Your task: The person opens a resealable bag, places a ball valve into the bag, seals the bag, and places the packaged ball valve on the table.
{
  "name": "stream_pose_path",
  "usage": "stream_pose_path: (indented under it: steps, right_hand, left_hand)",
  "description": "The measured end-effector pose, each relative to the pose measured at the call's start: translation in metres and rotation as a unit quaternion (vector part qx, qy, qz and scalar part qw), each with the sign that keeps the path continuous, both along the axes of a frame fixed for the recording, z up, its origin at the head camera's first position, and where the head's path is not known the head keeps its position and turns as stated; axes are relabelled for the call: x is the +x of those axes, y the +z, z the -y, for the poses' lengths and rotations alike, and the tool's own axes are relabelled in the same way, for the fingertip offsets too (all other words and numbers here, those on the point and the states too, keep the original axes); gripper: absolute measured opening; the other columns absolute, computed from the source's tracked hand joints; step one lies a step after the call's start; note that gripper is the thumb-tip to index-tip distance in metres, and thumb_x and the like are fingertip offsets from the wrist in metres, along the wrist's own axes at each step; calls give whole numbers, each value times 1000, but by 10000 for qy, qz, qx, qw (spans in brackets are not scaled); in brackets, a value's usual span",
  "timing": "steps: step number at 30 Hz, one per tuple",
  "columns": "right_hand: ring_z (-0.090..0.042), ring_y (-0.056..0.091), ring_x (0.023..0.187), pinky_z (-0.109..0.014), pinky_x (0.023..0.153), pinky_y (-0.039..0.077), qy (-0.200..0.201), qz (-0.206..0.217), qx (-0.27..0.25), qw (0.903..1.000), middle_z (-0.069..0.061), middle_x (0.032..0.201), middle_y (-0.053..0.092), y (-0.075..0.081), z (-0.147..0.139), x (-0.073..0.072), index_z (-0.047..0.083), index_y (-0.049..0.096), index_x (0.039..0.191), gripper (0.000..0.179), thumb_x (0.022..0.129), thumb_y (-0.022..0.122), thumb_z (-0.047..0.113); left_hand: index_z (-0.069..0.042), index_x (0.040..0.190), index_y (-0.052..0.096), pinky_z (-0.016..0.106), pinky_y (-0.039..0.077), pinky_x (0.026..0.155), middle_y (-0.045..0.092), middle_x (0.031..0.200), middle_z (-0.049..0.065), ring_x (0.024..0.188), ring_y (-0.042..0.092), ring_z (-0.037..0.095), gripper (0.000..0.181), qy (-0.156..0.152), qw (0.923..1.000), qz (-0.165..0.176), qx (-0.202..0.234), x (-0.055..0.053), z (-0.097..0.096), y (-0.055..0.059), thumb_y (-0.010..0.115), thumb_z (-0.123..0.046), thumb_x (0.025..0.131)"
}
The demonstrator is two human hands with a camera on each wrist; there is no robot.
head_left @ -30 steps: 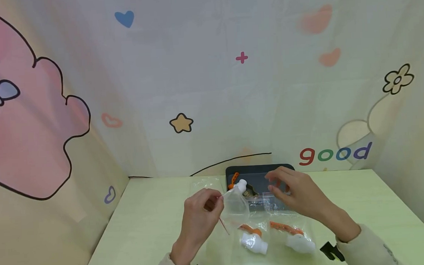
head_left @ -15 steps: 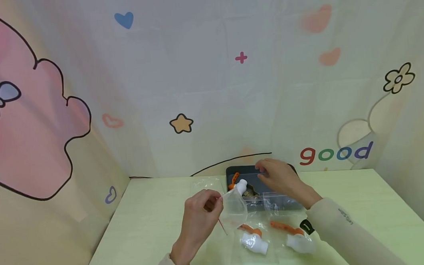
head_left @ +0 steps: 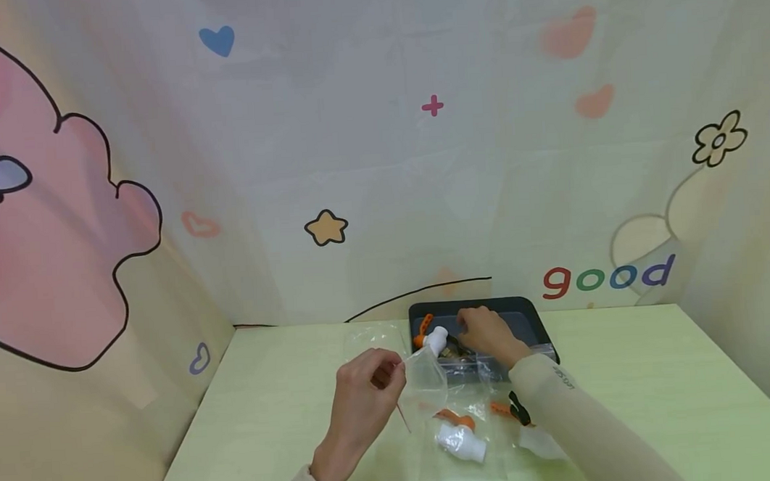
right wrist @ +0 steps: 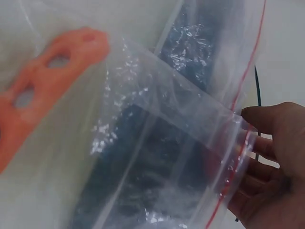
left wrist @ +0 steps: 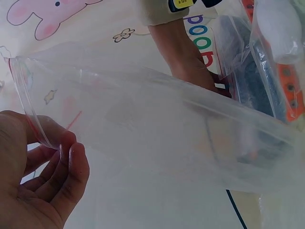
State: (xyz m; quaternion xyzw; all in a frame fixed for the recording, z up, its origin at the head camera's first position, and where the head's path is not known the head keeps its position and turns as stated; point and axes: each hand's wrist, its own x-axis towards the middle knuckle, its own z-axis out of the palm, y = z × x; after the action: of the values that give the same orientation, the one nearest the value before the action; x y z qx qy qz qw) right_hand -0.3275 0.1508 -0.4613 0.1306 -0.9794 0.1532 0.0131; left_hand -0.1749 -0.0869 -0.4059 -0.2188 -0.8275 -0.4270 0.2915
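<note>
My left hand (head_left: 365, 390) pinches the red-lined zip edge of a clear zip bag (left wrist: 143, 119), which hangs toward the tray. My right hand (head_left: 488, 333) reaches down into the dark tray (head_left: 526, 320), fingertips close to small brownish-black pieces (head_left: 452, 353). In the right wrist view its fingers are partly hidden behind another bag's zip edge (right wrist: 233, 162), and I cannot tell whether they grasp anything. Beside those pieces in the tray lies a white rounded plastic part (head_left: 437, 339) with an orange handle (head_left: 425, 327).
Nearer me on the table (head_left: 257, 414) lies a clear bag holding a white part (head_left: 461, 443) with an orange handle. A similar bagged part (head_left: 542, 444) lies right of it, partly under the right sleeve (head_left: 563, 398). A flat clear bag (head_left: 370, 333) is left of the tray.
My right hand has moved left and down from above the tray to the small pieces inside it. My left hand keeps its hold on the bag, almost in place.
</note>
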Motion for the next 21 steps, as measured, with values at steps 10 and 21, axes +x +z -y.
stream_pose_path:
  steps: [10, 21]
  right_hand:
    - [-31, 67, 90, -47, 79, 55, -338, 470, -21, 9983, -16, 107, 70, -11, 8, -8, 2, 68, 111, 27, 88, 68, 15]
    - [-25, 63, 73, -42, 67, 53, -387, 426, -239, 9981, -10, 87, 70, -27, 10, -14, 6, 71, 88, 9, 88, 69, 14]
  left_hand:
    - [-13, 84, 70, 15, 51, 56, 64, 71, -6, 59, 55, -1, 10, 51, 9994, 331, 1, 0, 1, -1, 72, -3, 83]
    - [-13, 85, 70, 15, 51, 56, 65, 71, -5, 59, 54, -1, 10, 55, 9993, 373, -26, 0, 0, -4, 72, -3, 84]
